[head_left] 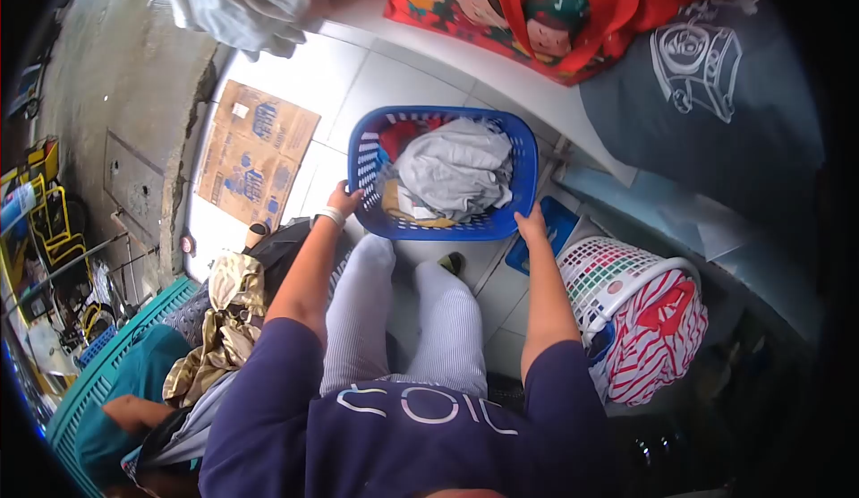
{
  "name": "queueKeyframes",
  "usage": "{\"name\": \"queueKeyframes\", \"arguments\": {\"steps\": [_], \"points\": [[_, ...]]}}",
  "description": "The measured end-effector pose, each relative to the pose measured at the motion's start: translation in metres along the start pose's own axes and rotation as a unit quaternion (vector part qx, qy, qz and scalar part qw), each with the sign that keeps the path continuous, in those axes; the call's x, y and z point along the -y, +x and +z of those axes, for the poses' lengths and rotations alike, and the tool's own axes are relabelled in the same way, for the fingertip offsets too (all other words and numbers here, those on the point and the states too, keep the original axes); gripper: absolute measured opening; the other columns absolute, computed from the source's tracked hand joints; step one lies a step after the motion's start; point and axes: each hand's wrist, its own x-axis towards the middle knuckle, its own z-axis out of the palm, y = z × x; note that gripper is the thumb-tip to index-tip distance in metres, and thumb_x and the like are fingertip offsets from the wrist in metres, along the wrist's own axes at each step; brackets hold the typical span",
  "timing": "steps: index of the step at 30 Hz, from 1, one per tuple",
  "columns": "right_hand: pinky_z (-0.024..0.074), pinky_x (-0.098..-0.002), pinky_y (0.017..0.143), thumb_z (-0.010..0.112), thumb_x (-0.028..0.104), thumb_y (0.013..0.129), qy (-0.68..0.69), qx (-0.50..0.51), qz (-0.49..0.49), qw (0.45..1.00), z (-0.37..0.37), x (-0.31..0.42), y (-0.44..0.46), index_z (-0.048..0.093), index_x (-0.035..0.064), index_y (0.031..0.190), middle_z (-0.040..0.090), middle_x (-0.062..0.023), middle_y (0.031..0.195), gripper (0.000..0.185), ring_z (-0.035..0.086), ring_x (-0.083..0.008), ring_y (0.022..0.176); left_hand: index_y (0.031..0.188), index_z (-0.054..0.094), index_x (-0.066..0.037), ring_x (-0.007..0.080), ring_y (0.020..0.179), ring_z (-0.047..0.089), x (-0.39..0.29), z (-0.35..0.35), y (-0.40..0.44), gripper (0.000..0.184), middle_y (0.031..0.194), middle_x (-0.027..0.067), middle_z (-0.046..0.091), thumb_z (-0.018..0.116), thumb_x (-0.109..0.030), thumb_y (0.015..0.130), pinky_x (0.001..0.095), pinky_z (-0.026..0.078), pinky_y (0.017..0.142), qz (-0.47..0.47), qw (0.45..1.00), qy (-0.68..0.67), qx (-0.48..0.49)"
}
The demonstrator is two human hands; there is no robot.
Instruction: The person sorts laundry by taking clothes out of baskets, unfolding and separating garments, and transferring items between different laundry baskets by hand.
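Note:
A blue plastic laundry basket (534, 162) is held out in front of me, over the tiled floor. Inside it lie a crumpled light grey cloth (456, 165), some red cloth (398, 137) and a yellowish piece (394, 201). My left hand (344, 199) grips the near left part of the rim, a white band around its wrist. On the near right corner, my right hand (531, 222) is closed around the rim. The fingers under the rim are partly hidden on both sides.
A flattened cardboard piece (257, 151) lies on the floor to the left. At right, a white basket (599, 274) tips out striped clothing (651, 332). Beyond stands a red bag (573, 15). Another person's arm (134, 413) shows at lower left, beside piled clothes (219, 328).

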Motion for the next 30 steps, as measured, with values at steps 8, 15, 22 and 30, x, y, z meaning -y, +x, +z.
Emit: {"name": "queueKeyframes", "arguments": {"steps": [8, 15, 22, 30], "points": [[0.0476, -0.0383, 0.091, 0.065, 0.009, 0.080, 0.020, -0.004, 0.121, 0.992, 0.011, -0.006, 0.016, 0.050, 0.0036, 0.120, 0.063, -0.0183, 0.108, 0.043, 0.061, -0.0323, 0.103, 0.106, 0.059, 0.003, 0.0364, 0.092, 0.064, -0.018, 0.004, 0.011, 0.039, 0.095, 0.0238, 0.066, 0.067, -0.024, 0.078, 0.0402, 0.050, 0.083, 0.049, 0.988, 0.126, -0.082], [0.0479, -0.0406, 0.074, 0.065, 0.018, 0.062, 0.115, -0.016, 0.045, 0.992, -0.048, -0.010, -0.083, 0.062, -0.0008, 0.088, 0.065, -0.0229, 0.087, 0.032, 0.063, -0.0376, 0.082, 0.100, 0.061, 0.004, 0.0378, 0.085, 0.065, -0.065, -0.082, -0.039, 0.039, 0.088, 0.0247, 0.066, 0.055, -0.025, 0.075, 0.0418, 0.050, 0.078, 0.056, 0.986, 0.159, 0.012], [0.0485, -0.0398, 0.067, 0.067, 0.014, 0.064, 0.254, -0.011, 0.140, 0.957, -0.076, -0.040, -0.255, 0.059, -0.0012, 0.087, 0.064, -0.0182, 0.080, 0.029, 0.063, -0.0276, 0.073, 0.092, 0.064, 0.003, 0.0105, 0.063, 0.056, -0.094, -0.156, -0.179, 0.023, 0.072, 0.0041, 0.064, 0.061, -0.016, 0.079, 0.0270, 0.045, 0.056, 0.119, 0.988, -0.026, 0.093], [0.0510, -0.0373, 0.051, 0.070, 0.012, 0.069, 0.285, 0.044, 0.134, 0.948, -0.058, -0.104, -0.340, 0.057, 0.0004, 0.097, 0.064, -0.0142, 0.082, 0.033, 0.064, -0.0241, 0.065, 0.094, 0.063, 0.001, 0.0060, 0.057, 0.051, -0.083, -0.160, -0.316, 0.017, 0.074, -0.0005, 0.062, 0.056, 0.000, 0.078, 0.0213, 0.040, 0.051, 0.199, 0.973, -0.111, 0.042]]}}
